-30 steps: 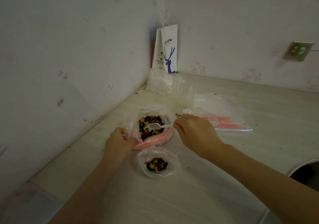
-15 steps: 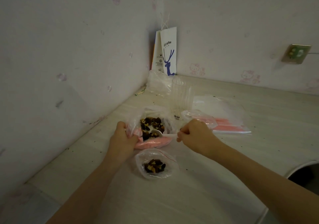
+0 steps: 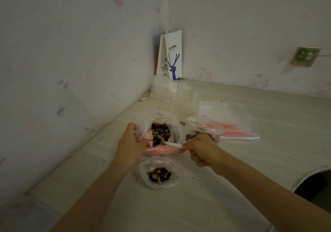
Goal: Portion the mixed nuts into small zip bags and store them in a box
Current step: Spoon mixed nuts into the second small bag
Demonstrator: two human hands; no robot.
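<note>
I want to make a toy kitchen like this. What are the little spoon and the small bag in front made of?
The spoon looks like white plastic, thin and matte, though too small to be sure. The small bag seems thin, glossy clear plastic film: nuts show through, it wrinkles, with a red zip line.

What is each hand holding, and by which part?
The right hand pinches the white spoon by its handle end; the left hand grips the big nut bag by its rim.

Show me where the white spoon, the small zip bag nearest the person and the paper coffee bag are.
white spoon (image 3: 171,143), head view, middle of its handle.
small zip bag (image 3: 149,165), head view, its clear upper-left wall.
paper coffee bag (image 3: 172,58), head view, front face.
</note>
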